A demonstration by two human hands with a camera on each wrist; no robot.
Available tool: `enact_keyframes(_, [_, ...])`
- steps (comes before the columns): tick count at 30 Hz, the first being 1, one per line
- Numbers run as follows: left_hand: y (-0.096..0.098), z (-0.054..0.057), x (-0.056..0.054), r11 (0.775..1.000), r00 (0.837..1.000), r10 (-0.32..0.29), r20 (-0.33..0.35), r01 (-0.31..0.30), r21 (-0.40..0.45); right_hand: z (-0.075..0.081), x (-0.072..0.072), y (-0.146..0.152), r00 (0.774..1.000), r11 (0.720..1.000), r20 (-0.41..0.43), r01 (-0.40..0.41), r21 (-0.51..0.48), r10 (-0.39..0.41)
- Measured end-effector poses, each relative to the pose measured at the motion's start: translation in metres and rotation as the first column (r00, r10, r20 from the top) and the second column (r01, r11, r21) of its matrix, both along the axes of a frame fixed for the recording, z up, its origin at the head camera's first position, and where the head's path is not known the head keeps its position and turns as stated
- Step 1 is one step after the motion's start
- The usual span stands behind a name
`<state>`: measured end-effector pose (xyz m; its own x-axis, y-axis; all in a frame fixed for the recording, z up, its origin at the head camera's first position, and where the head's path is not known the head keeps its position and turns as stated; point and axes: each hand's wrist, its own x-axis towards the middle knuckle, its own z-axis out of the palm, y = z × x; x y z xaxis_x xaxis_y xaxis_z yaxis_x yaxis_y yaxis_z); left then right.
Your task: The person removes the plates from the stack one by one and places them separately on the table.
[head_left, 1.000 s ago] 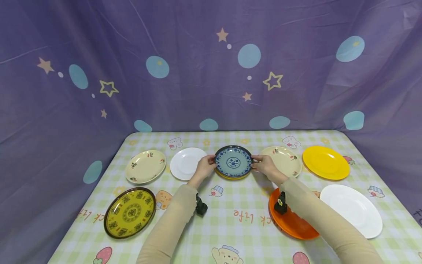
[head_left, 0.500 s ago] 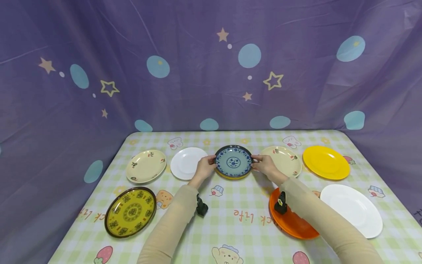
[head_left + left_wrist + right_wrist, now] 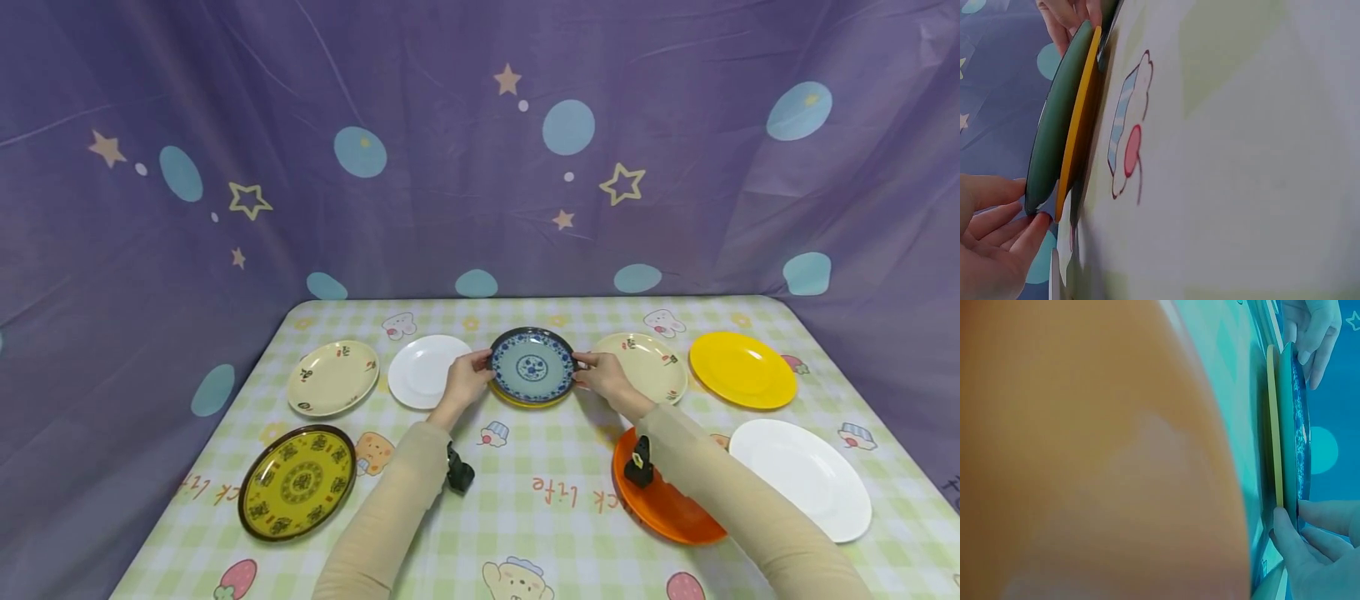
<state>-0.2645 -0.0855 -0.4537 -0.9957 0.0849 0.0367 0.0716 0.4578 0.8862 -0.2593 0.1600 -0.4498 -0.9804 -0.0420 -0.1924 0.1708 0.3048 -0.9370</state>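
A blue-patterned plate (image 3: 533, 367) with a dark rim is held level or nearly so over a smaller-looking yellow plate (image 3: 1079, 119) at the far middle of the table. My left hand (image 3: 467, 379) pinches its left rim, thumb below and fingers above. On the opposite rim my right hand (image 3: 602, 377) pinches the same way. In the right wrist view the thumb (image 3: 1288, 534) lies close to the edge of the yellow plate; whether it touches that plate I cannot tell. Most of the yellow plate is hidden beneath the blue one.
A white plate (image 3: 422, 372) and a cream plate (image 3: 645, 367) flank the hands. Farther out lie another cream plate (image 3: 333, 379), a yellow plate (image 3: 742, 371), a brown-rimmed olive plate (image 3: 298, 483) and a large white plate (image 3: 798, 479). The right forearm passes over an orange plate (image 3: 663, 508).
The blue-patterned plate has risen very slightly, its far edge most, between the hands. Both hands keep their grip and hardly move. The other plates stay put.
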Motion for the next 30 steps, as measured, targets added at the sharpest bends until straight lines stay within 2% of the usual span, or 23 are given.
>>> enact_keyframes(5, [0.0018, -0.0009, 0.0009, 0.994, 0.998, 0.042, 0.048, -0.046, 0.097, -0.0003, -0.0003, 0.0001, 1.000, 1.000, -0.001, 0.002, 0.005, -0.002])
enact_keyframes(10, [0.0032, -0.0030, 0.0005, 0.978, 0.992, 0.069, 0.107, -0.088, 0.189, -0.0016, -0.0010, 0.0007, 1.000, 1.000, -0.010, 0.001, 0.005, -0.001])
enact_keyframes(15, [0.0041, -0.0039, -0.0009, 0.970, 0.988, 0.089, 0.129, -0.116, 0.216, -0.0017, -0.0009, 0.0006, 1.000, 1.000, -0.018, -0.002, 0.022, 0.002])
enact_keyframes(20, [0.0052, -0.0034, -0.0013, 0.962, 0.985, 0.079, 0.150, -0.115, 0.249, -0.0013, -0.0011, 0.0007, 1.000, 1.000, -0.024, 0.001, 0.028, -0.001])
enact_keyframes(27, [0.0048, -0.0033, -0.0005, 0.963, 0.985, 0.079, 0.157, -0.116, 0.244, -0.0003, -0.0007, 0.0005, 1.000, 0.999, -0.020, 0.008, 0.033, -0.007])
enact_keyframes(30, [0.0044, -0.0036, 0.0004, 0.953, 0.983, 0.080, 0.164, -0.123, 0.277, 0.0000, -0.0008, 0.0001, 1.000, 1.000, -0.017, 0.009, 0.029, -0.009])
